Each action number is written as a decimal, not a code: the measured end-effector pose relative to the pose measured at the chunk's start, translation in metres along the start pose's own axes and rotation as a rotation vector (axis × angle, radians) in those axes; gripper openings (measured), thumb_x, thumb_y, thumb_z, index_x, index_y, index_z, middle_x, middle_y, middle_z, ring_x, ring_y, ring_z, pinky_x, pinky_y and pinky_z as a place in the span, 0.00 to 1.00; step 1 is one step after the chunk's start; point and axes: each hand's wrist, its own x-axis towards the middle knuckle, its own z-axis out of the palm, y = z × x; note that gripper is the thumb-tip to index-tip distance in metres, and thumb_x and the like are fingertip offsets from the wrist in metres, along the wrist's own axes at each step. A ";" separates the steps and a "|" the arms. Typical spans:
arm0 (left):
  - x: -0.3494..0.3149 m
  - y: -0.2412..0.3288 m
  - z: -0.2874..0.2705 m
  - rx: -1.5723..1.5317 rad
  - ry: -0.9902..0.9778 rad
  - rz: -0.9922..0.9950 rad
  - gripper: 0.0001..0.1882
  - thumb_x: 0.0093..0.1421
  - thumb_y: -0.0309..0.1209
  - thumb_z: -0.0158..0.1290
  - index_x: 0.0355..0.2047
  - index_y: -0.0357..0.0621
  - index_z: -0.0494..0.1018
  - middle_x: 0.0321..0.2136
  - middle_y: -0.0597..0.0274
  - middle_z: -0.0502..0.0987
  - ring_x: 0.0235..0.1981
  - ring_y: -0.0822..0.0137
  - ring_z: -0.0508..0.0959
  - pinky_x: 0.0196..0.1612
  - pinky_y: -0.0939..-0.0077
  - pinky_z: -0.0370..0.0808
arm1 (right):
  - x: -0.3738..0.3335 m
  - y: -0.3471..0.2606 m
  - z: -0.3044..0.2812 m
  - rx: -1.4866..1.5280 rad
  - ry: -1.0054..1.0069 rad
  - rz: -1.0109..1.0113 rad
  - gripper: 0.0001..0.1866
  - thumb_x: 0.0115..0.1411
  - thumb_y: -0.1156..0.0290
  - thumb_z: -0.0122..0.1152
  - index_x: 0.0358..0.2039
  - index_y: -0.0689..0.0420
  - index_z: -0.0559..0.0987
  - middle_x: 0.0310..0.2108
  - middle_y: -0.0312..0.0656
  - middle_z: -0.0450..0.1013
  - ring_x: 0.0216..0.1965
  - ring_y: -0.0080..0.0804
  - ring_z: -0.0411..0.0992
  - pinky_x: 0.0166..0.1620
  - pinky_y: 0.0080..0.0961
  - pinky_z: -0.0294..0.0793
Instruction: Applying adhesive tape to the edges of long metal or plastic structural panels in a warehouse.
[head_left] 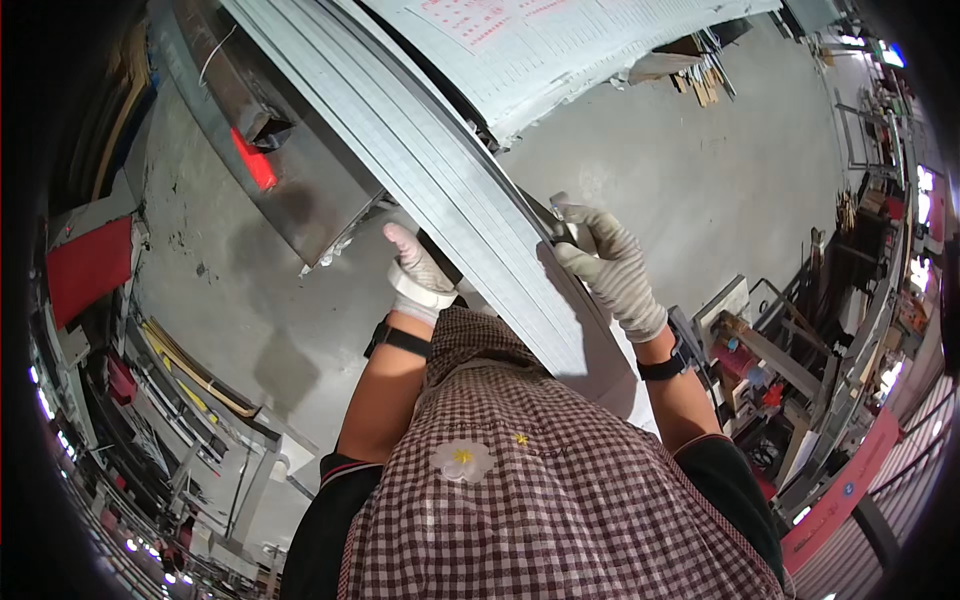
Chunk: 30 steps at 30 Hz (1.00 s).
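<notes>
A stack of long, pale grey folded sheet-metal panels (pixel 400 160) slants from the upper left down to my apron. Beside its left edge is my left hand (pixel 420 272) in a light glove; the thumb points out, and the other fingers are hidden by the stack. At the right edge my right hand (pixel 608 262), in a striped grey glove, has its fingers curled around a small dark, shiny piece (pixel 560 212) whose kind I cannot make out. A pale sheet with red print (pixel 560 50) lies at the far end, right of the panels.
To the left, a dark metal profile (pixel 300 190) bears a bright red patch (pixel 253 158). Thin wooden strips (pixel 705 82) stick out at the far right. Racks with frames and scraps (pixel 770 350) stand at the right; a red panel (pixel 90 270) is at the left.
</notes>
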 end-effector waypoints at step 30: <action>-0.029 0.005 0.074 0.246 0.273 -0.087 0.50 0.59 0.66 0.56 0.69 0.42 0.58 0.62 0.49 0.68 0.59 0.50 0.74 0.60 0.49 0.75 | 0.000 -0.012 -0.012 -0.360 -0.084 0.025 0.19 0.57 0.67 0.75 0.47 0.55 0.81 0.36 0.35 0.78 0.39 0.21 0.73 0.47 0.25 0.76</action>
